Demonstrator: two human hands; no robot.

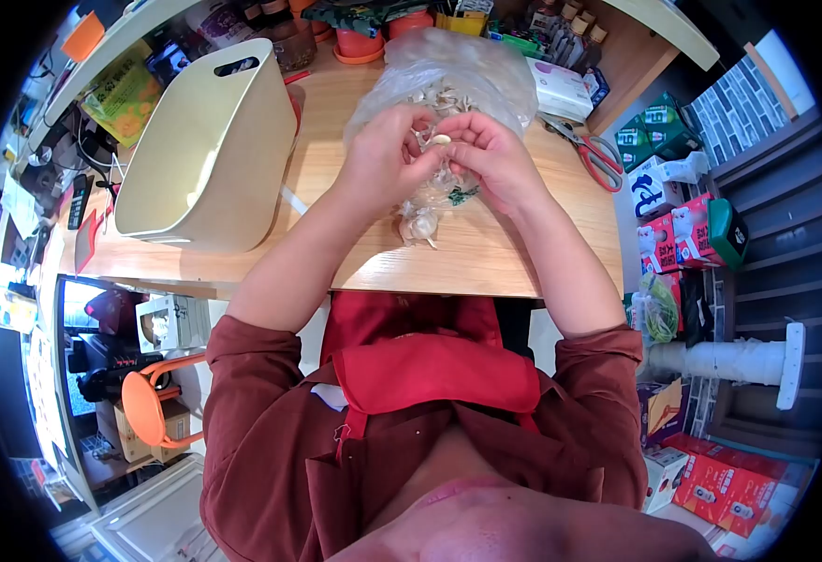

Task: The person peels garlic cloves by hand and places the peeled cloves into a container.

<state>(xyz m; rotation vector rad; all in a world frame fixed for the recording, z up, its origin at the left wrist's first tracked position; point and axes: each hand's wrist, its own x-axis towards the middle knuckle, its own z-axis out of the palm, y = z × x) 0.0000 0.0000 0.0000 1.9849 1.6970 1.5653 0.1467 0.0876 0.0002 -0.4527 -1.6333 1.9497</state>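
Red apron, one; wooden desk, one; garlic bulb, one, upon it; right hand, one, pinching one pale clove; left hand, one, curled just beside that clove, hold unclear; plastic bag, one, beyond.

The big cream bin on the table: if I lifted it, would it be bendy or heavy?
The cream bin is probably fairly stiff, because its walls stand up by themselves. It's likely light for its size: those walls look thin and only a small pale piece shows inside.
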